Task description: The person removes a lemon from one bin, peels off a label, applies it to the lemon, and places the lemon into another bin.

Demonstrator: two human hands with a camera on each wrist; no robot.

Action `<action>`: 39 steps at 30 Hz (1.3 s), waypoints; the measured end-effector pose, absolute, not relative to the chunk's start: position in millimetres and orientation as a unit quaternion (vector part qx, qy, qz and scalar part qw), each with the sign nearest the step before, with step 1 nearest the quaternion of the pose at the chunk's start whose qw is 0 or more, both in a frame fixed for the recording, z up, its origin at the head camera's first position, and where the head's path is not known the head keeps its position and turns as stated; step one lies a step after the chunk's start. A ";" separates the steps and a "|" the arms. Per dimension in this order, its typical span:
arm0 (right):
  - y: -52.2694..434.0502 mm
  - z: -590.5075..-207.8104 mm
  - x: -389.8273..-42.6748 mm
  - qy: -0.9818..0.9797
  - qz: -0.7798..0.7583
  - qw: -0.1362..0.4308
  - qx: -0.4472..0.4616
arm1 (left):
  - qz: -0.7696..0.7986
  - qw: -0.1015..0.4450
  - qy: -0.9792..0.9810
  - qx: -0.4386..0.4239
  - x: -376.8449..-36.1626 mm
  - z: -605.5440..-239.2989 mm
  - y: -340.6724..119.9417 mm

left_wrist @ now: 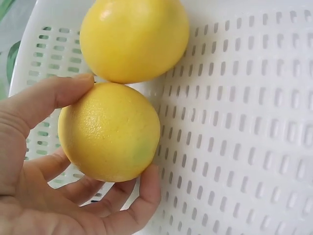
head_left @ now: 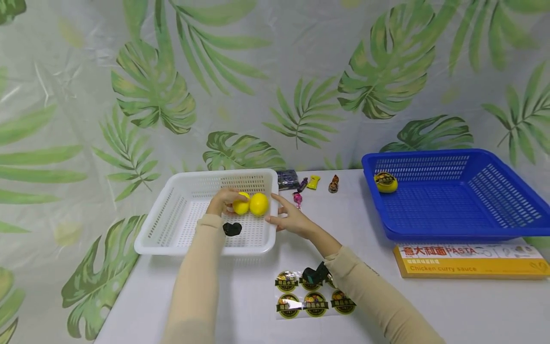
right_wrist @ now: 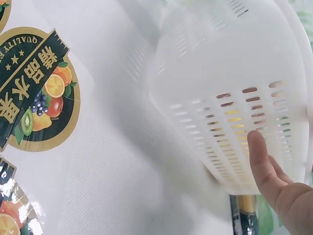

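My left hand (head_left: 224, 200) is inside the white basket (head_left: 180, 181) and grips a smooth yellow citrus fruit (left_wrist: 110, 132), thumb on one side and fingers curled under it. A second yellow fruit (head_left: 259, 204) sits right against it, towards the basket's right wall. My right hand (head_left: 294, 220) holds the right side of the basket, with fingertips over the rim in the head view. From the right wrist view, a finger (right_wrist: 264, 166) lies on the outside of the slotted wall. A black heart-shaped piece (head_left: 232, 229) is on the basket floor near my left wrist.
A blue basket (head_left: 434, 200) with a labelled yellow fruit (head_left: 386, 182) stands at the right, over a pasta box (head_left: 468, 260). A sticker sheet (head_left: 301, 306) lies in front, a black object (head_left: 315, 274) on it. Wrapped sweets (head_left: 313, 182) and a dark packet (head_left: 287, 180) lie behind.
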State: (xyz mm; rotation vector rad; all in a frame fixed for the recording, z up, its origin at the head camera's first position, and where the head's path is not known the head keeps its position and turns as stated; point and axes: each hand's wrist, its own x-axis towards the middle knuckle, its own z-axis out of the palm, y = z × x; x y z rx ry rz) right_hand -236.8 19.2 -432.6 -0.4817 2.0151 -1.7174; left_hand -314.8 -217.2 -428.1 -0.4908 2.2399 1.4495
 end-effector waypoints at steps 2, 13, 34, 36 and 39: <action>19.1 -433.8 -236.6 0.727 -0.625 0.223 -0.177 | 0.518 0.211 0.811 -0.169 -314.4 -426.3 -217.7; 32.5 -434.6 -229.3 0.741 -0.616 0.206 -0.168 | 0.500 0.163 0.847 -0.075 -297.9 -390.4 -210.8; 170.1 -458.0 -171.0 0.849 -0.474 0.099 -0.212 | 0.596 0.027 0.784 0.171 -198.3 -378.8 -120.6; 179.5 -461.8 -163.9 0.857 -0.459 0.083 -0.220 | 0.576 0.024 0.795 0.191 -193.9 -382.8 -108.6; 190.9 -467.1 -154.5 0.865 -0.441 0.066 -0.230 | 0.546 0.019 0.807 0.226 -189.8 -391.1 -90.1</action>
